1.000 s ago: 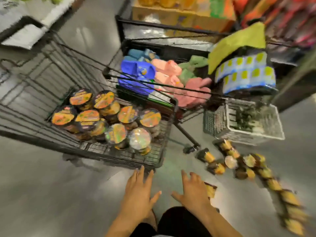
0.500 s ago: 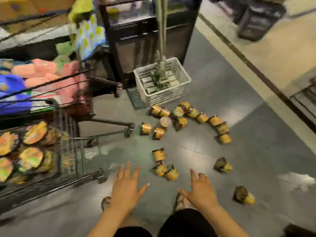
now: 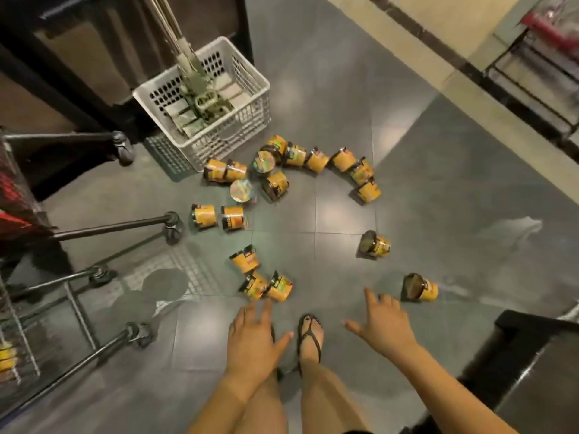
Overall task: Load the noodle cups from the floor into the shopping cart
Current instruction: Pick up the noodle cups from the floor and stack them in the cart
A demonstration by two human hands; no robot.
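White plastic basket (image 3: 219,133) holding mop heads, grey tiled floor (image 3: 438,198), sandalled foot (image 3: 310,336)

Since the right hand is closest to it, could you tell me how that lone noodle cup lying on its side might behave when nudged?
The noodle cup lies on its side on smooth tile floor, so it would probably roll, curving since it tapers. It likely feels light for its size.

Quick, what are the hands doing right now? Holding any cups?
Left hand: open, fingers spread, holding nothing.
Right hand: open, fingers spread, holding nothing.
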